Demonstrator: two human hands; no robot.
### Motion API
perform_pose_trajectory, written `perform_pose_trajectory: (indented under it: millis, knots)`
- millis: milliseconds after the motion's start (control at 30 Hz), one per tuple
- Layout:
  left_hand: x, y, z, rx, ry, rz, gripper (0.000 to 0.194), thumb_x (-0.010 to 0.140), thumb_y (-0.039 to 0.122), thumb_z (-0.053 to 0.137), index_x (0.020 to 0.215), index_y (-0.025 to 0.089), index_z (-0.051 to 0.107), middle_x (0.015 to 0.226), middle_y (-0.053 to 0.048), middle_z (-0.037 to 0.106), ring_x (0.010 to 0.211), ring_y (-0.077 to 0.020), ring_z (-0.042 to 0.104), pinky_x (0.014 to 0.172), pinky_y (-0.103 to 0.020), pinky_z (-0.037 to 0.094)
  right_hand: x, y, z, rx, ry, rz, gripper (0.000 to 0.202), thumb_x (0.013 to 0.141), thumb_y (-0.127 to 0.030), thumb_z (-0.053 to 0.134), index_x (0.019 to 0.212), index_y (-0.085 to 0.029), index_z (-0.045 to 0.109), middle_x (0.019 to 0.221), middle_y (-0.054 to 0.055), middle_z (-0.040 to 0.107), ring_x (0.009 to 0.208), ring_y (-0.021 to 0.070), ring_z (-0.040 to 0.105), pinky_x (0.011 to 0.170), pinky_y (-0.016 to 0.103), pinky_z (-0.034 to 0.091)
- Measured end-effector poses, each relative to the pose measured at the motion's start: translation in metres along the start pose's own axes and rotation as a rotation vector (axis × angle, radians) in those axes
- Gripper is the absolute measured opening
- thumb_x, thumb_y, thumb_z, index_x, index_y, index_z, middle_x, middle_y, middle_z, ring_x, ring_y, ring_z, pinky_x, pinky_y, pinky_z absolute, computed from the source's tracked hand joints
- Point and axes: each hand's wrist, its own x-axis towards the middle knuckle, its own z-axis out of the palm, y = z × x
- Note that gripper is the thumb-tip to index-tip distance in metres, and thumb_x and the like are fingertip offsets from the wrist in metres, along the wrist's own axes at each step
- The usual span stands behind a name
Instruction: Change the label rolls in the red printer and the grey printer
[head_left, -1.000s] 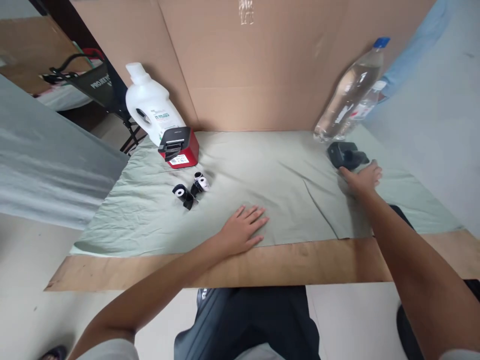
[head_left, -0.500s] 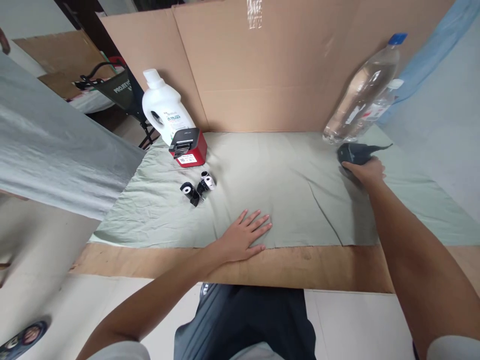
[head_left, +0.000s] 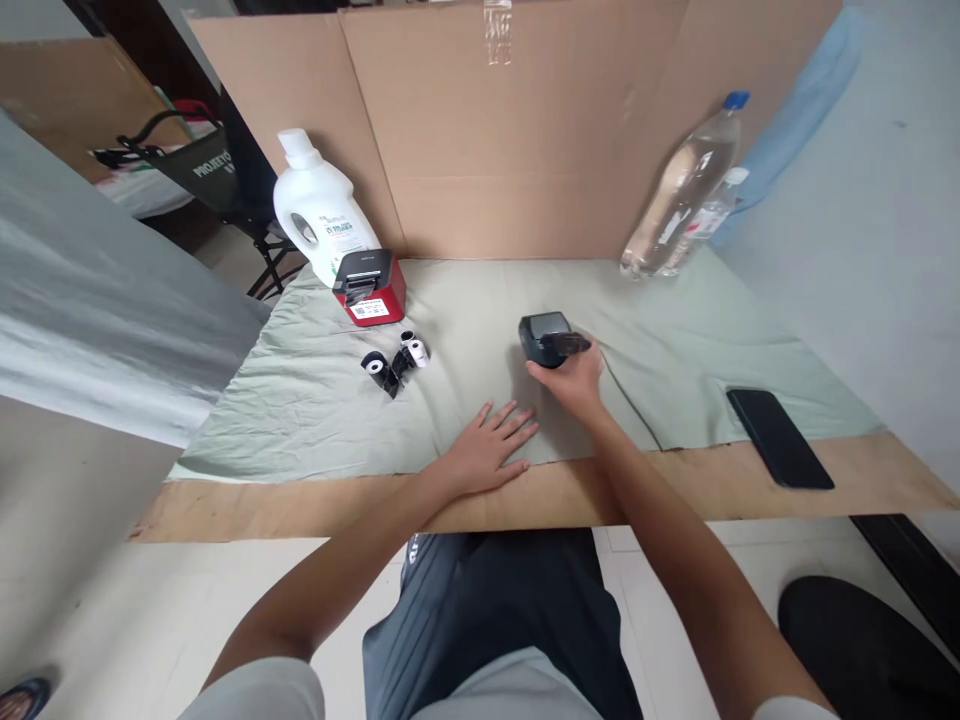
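Note:
My right hand (head_left: 576, 378) grips a dark boxy device (head_left: 534, 347) with a grey panel on top, and a dark strip or flap sticks out toward my fingers. The device appears to be just above the cloth; its exact kind I cannot make out. My left hand (head_left: 489, 448) lies flat on the green-grey cloth (head_left: 480, 320), fingers spread, near the table's front edge, holding nothing. Left of my hands lie small black and white rolls (head_left: 377, 368). Behind them stands a red box-shaped device (head_left: 373, 300) with a black top.
A white jug (head_left: 322, 215) stands at the back left against a cardboard panel (head_left: 517, 140). A large clear bottle (head_left: 682, 190) and a smaller bottle (head_left: 705, 220) lean at the back right. A black phone (head_left: 780, 438) lies near the front right edge.
My right hand has carried the dark device from the right back side leftward to the middle of the table. My left hand stays flat. The view has shifted, showing the phone.

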Motion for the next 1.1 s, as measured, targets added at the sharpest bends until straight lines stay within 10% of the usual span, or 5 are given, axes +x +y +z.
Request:
perform_pose_trajectory:
  millis: [433,700,867,967,1100]
  knots:
    - [-0.001,0.001,0.004,-0.044,0.028,-0.002,0.07,0.106,0.056,0.038,0.167,0.023,0.031,0.174,-0.007,0.03,0.165,-0.0311,0.014,0.133,-0.06,0.005,-0.04,-0.021,0.044,-0.099,0.042,0.122,0.081,0.062,-0.057,0.083,0.124,-0.019,0.049,0.133,0.022,0.057,0.132,0.043,0.05,0.113,0.058,0.037]
    - [-0.003,0.0,-0.005,-0.099,0.003,0.001,0.067,0.105,0.055,0.044,0.164,0.024,0.038,0.175,-0.006,0.028,0.165,-0.0309,0.016,0.133,-0.061,0.006,-0.032,-0.011,0.027,-0.165,-0.101,0.063,0.101,0.061,-0.071,0.081,0.138,-0.015,0.047,0.138,0.025,0.054,0.134,0.047,0.046,0.111,0.062,0.036]
    - [0.001,0.007,-0.027,-0.206,0.033,-0.052,0.04,0.102,0.042,0.053,0.136,0.026,0.068,0.157,-0.008,0.057,0.154,-0.0326,0.043,0.131,-0.063,0.012,-0.015,0.005,0.019,-0.179,-0.205,-0.132,0.119,0.06,-0.075,0.08,0.154,-0.017,0.036,0.155,0.028,0.044,0.142,0.0506,0.041,0.113,0.067,0.032]
    - [0.023,-0.001,-0.047,-0.309,0.165,-0.177,0.022,0.098,0.031,0.054,0.1,0.024,0.075,0.112,-0.006,0.079,0.114,-0.0283,0.071,0.122,-0.056,0.034,-0.011,0.014,0.023,-0.105,-0.21,-0.23,0.115,0.068,-0.074,0.076,0.157,-0.017,0.033,0.158,0.026,0.045,0.146,0.0468,0.042,0.118,0.064,0.03]
    - [0.076,-0.045,-0.07,-0.632,0.486,-0.493,0.006,0.092,0.022,0.059,0.091,0.023,0.064,0.092,-0.003,0.073,0.088,-0.0194,0.069,0.091,-0.034,0.052,-0.011,0.017,0.027,-0.021,-0.244,-0.215,0.108,0.067,-0.071,0.078,0.152,-0.016,0.041,0.145,0.025,0.06,0.137,0.0451,0.054,0.116,0.062,0.034]
